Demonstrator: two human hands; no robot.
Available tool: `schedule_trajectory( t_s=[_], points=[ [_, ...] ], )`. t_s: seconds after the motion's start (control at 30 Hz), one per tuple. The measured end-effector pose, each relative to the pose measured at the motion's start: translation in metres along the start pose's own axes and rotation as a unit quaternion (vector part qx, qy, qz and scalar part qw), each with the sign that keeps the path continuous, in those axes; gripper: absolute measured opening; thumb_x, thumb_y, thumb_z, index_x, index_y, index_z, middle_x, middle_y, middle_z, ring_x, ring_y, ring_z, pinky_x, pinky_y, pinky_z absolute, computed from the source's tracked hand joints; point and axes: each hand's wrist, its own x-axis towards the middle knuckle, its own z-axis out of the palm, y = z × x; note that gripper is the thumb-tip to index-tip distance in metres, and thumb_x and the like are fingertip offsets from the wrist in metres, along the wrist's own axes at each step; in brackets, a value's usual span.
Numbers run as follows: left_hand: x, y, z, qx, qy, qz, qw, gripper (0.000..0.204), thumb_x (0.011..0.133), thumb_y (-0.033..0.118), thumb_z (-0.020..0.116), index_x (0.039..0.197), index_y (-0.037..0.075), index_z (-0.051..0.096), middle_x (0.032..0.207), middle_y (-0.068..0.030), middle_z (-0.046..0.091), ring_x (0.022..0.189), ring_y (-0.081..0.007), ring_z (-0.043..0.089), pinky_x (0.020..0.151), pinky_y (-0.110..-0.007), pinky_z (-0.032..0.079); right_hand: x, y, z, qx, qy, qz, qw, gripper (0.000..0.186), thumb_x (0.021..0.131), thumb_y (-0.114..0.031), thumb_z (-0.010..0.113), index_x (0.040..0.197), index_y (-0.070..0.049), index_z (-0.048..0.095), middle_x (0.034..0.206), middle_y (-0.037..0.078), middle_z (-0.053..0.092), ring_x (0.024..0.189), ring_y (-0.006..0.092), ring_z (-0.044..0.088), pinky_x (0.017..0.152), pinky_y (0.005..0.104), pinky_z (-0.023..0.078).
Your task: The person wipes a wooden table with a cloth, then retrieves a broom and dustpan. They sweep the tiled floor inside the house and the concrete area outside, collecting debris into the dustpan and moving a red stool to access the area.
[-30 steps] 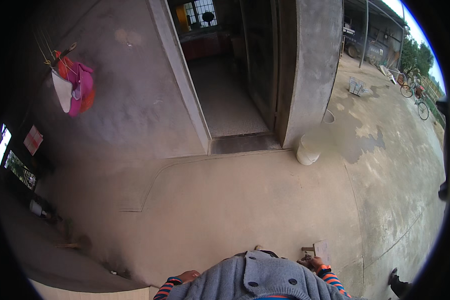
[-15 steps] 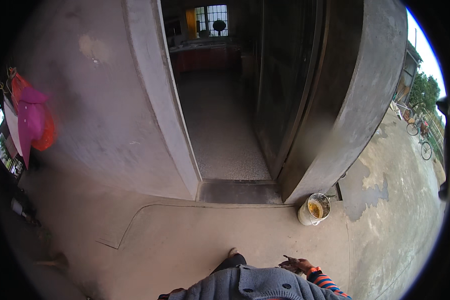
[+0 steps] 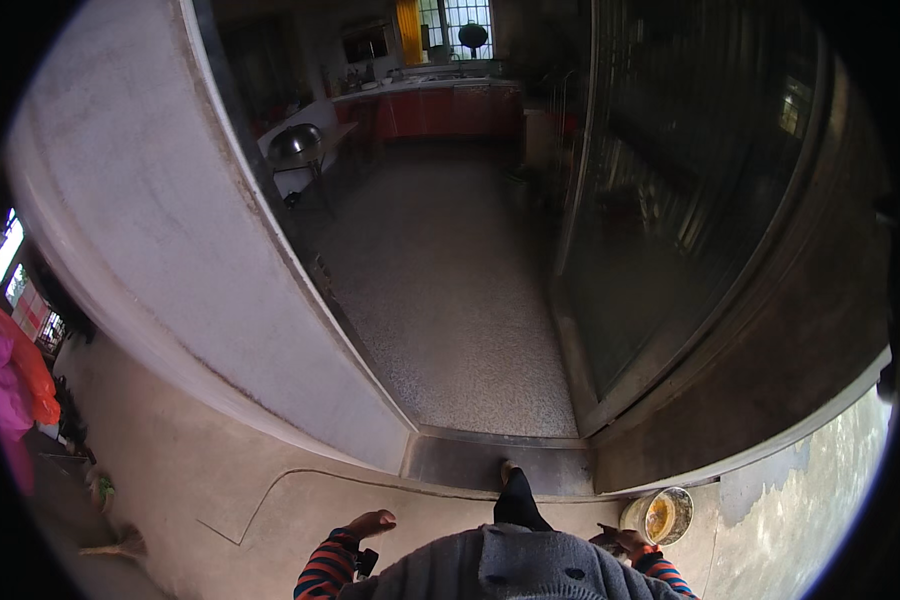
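I hold my left hand (image 3: 372, 525) low at my side, fingers loosely curved and apart, with nothing visible in it. My right hand (image 3: 631, 540) is closed on a dark crumpled item (image 3: 607, 537), too small to identify. Beside that hand, on the ground, stands a white bucket (image 3: 670, 518) with yellowish residue inside. My foot (image 3: 510, 471) is on the dark threshold (image 3: 440, 463) of an open doorway with a glass door panel (image 3: 690, 210) on the right.
Through the doorway, a speckled floor (image 3: 440, 270) leads to red cabinets (image 3: 450, 113) under a barred window. A table with a shiny dome (image 3: 293, 143) stands inside on the left. Outside, pink and red bags (image 3: 15, 370) hang at far left, above a broom (image 3: 120, 545).
I have moved forward to the doorway, which now fills much of the view. My foot has reached the threshold, the bucket sits nearer my right hand, and my left hand shows again.
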Motion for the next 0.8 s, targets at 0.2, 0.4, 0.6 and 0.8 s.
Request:
schedule_trajectory(
  t_s=[0.2,0.4,0.6,0.8],
  points=[
    [0.080,0.052,-0.075,-0.166,-0.029,-0.033,0.985,0.040,0.077,0.039,0.058,0.102,0.008,0.053,0.081,-0.0078,0.059,0.077,-0.0160,0.056,0.069,-0.030,0.047,0.063,-0.251,0.054,-0.066,-0.073,-0.058,0.993,0.032,0.073,-0.023,0.064,0.093,0.001,0.059,0.080,0.007,0.061,0.068,0.0163,0.057,0.060,0.0292,0.046],
    [0.169,0.127,-0.158,-0.124,0.044,-0.039,0.991,0.040,0.077,0.040,0.057,0.102,0.009,0.054,0.081,-0.0067,0.060,0.076,-0.0157,0.055,0.069,-0.030,0.045,0.113,-0.471,0.149,0.086,-0.406,-0.104,0.904,0.031,0.071,-0.024,0.065,0.093,-0.002,0.059,0.080,0.005,0.060,0.065,0.0158,0.056,0.057,0.0293,0.044],
    [0.273,0.123,-0.240,-0.207,0.012,-0.021,0.978,0.039,0.077,0.039,0.057,0.102,0.009,0.054,0.088,-0.0073,0.059,0.080,-0.0153,0.055,0.072,-0.030,0.045,0.182,-0.613,0.211,0.160,-0.530,0.107,0.826,0.026,0.075,-0.019,0.061,0.096,-0.004,0.059,0.079,0.006,0.059,0.068,0.0163,0.055,0.061,0.0283,0.043],
    [0.387,0.125,-0.348,-0.300,-0.057,-0.100,0.947,0.036,0.079,0.034,0.058,0.103,0.007,0.052,0.087,-0.0065,0.058,0.076,-0.0152,0.055,0.065,-0.031,0.047,0.227,-0.716,0.231,-0.060,-0.186,-0.090,0.977,0.026,0.074,-0.003,0.060,0.098,0.004,0.055,0.086,0.010,0.060,0.079,0.0194,0.057,0.069,0.0325,0.046]
  ],
)
